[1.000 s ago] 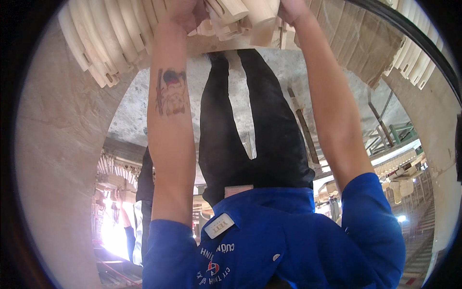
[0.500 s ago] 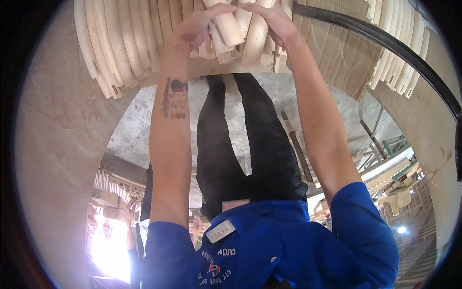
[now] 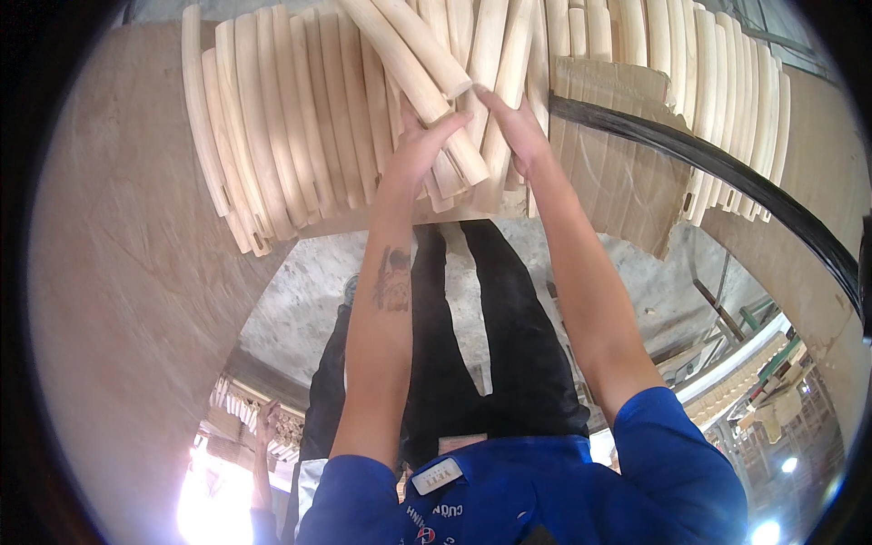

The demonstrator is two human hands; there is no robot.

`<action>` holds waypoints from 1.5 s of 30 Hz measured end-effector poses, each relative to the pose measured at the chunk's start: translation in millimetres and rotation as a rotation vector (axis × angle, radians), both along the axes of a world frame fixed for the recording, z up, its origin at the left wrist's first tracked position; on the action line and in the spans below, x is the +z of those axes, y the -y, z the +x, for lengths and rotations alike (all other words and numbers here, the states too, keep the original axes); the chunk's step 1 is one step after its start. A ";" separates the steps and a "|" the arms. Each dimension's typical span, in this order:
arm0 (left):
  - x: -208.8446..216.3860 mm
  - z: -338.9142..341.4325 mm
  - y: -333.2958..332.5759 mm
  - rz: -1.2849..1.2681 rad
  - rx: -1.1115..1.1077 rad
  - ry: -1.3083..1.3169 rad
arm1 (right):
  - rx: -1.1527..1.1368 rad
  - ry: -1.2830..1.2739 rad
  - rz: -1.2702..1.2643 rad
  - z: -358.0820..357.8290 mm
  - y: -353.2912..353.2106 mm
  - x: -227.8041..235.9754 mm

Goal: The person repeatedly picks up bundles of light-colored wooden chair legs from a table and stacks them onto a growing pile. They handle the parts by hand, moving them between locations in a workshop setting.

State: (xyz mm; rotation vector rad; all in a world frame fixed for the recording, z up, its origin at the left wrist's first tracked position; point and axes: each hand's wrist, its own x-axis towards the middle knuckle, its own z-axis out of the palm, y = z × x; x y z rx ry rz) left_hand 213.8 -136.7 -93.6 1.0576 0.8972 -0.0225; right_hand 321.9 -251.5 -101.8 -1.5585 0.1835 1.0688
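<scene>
My left hand (image 3: 427, 147) is closed around a pale, rounded wooden bar (image 3: 420, 80), its thumb across the top. That bar lies slanted over a row of similar bars. A second slanted bar (image 3: 427, 47) rests beside it, its cut end near my right thumb. My right hand (image 3: 515, 127) is curled over an upright wooden bar (image 3: 501, 95) at the right of the slanted pair. Its thumb points toward the second bar's end, and its other fingers are partly hidden.
Slotted bars (image 3: 272, 118) stand side by side at the left, with another group (image 3: 722, 118) at the right. Between lie a cardboard sheet (image 3: 618, 154) and a black curved strip (image 3: 727, 159) crossing the brown tabletop (image 3: 118, 227). Another person's hand (image 3: 269, 420) shows at lower left.
The view has shifted, so more of the bars shows and my hands appear lower in the picture. The two slanted bars are now visible lying across the row; both hands remain at the bars.
</scene>
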 end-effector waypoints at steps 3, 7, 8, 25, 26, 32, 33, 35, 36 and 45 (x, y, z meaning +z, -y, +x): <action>-10.2 -7.0 1.7 0.037 -0.003 -0.009 | 0.118 0.075 0.067 -3.6 5.9 -5.6; -7.4 -30.7 7.6 -0.179 0.000 -0.033 | 0.172 0.061 0.053 -21.3 22.6 -11.8; -4.3 -43.2 11.0 -0.246 0.004 -0.062 | 0.181 0.019 0.052 -29.5 28.4 -8.4; 16.9 -103.8 46.9 -0.210 0.145 -0.012 | 0.116 -0.160 0.059 -87.9 50.6 6.8; 24.5 -101.8 46.0 -0.199 0.124 -0.002 | 0.080 -0.178 0.077 -93.9 58.8 -0.6; 53.6 -133.5 63.6 0.018 0.073 -0.012 | -0.089 -0.486 0.133 -131.0 79.0 21.3; 64.0 -141.6 71.1 -0.112 0.107 0.014 | -0.125 -0.542 0.140 -135.2 87.1 28.9; 82.2 -157.2 78.4 -0.358 0.173 0.077 | -0.043 -0.573 0.126 -146.5 104.3 52.4; 90.7 -168.3 86.0 -0.395 0.183 0.057 | 0.013 -0.589 0.119 -151.5 111.8 67.8; 210.3 -285.8 148.2 -0.914 0.402 -0.039 | 0.426 -0.686 -0.123 -212.2 129.4 209.5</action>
